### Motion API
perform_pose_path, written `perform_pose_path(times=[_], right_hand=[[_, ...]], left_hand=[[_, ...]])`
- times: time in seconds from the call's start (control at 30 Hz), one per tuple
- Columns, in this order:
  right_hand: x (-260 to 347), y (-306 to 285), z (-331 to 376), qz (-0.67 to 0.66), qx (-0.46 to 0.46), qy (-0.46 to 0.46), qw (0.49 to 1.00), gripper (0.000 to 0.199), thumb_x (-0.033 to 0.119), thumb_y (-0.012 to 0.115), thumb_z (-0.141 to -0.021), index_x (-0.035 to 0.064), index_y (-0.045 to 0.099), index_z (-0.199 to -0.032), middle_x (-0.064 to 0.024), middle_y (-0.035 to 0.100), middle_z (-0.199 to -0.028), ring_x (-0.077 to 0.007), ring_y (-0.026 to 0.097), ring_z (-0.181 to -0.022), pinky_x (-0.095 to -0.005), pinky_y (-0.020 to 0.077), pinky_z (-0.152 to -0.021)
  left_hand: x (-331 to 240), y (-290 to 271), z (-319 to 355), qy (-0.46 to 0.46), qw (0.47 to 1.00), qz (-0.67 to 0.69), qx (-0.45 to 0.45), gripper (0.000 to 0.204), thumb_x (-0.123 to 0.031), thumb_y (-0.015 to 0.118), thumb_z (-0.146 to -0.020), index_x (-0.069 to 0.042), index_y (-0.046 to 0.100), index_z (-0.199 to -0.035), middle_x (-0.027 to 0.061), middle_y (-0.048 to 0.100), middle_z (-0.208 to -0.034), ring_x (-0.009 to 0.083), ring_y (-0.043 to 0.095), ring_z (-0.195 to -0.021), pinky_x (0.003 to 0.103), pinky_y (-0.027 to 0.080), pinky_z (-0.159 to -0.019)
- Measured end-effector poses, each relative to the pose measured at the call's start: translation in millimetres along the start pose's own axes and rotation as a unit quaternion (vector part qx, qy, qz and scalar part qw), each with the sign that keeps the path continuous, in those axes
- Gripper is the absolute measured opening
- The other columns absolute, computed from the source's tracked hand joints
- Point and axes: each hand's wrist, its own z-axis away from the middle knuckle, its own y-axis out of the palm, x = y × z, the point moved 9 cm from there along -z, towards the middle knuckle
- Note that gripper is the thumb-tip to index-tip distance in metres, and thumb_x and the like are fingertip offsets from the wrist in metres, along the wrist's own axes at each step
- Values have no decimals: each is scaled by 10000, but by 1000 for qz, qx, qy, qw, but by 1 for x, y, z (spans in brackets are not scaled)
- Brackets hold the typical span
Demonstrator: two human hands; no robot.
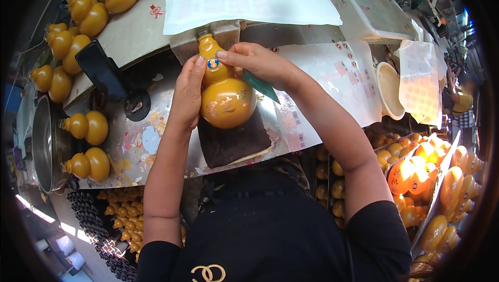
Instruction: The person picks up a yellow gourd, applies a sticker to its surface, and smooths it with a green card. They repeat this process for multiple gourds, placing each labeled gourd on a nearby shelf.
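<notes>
Loads of yellow gourd bottles (86, 14) piled upper left, a metal pot (44, 146) far left, white bowl (390, 89) on the right.

Labelling workshop: bench (156, 146) amid gourd bottles (86, 126), label sheets (338, 74).

head cam | worn on head, looks steeply down | close over worktable (156, 141) | fisheye, edges bend

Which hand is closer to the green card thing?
Right. The right hand holds the green card; the left hand is across the gourd bottle.
</notes>
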Motion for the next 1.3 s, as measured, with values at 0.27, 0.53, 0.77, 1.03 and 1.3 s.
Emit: perform_pose_path(times=[0.27,0.53,0.77,1.03,1.3], right_hand=[[-1,-5,-10,85,12,56,995,610,626,552,-851,22,634,-837,-13,549,-713,-72,511,-667,-197,408,-605],[9,-4,-16,176,-13,63,982,727,672,604,-769,-49,663,-845,-84,611,-745,-130,579,-657,-257,462,-604],[3,-7,-18,198,-44,61,977,720,677,590,-788,-33,667,-885,-69,608,-757,-126,581,-677,-256,467,-625],[3,-3,0,163,-12,4,987,561,517,678,-832,-8,616,-1020,-25,610,-833,-83,565,-750,-211,449,-663],[1,2,0,13,52,-53,997,646,525,712,-794,-44,600,-1077,-64,633,-874,-114,581,-793,-232,468,-694]], left_hand=[[-10,2,0,-14,995,-83,50,460,-312,586,-945,6,484,-1262,74,591,-1122,127,580,-1000,260,468,-877],[-10,3,2,8,995,-92,43,492,-203,690,-876,11,485,-1267,75,592,-1112,131,582,-999,258,476,-866],[-4,1,2,-2,998,-56,40,502,-226,660,-897,6,456,-1292,79,578,-1141,143,575,-1032,263,470,-894],[1,-1,-2,-16,998,-29,59,444,-343,501,-991,-10,465,-1283,64,577,-1138,121,566,-1039,256,468,-892],[-1,1,0,-70,993,-16,97,501,-364,459,-1000,-54,370,-1383,66,534,-1203,134,541,-1081,243,442,-913]])
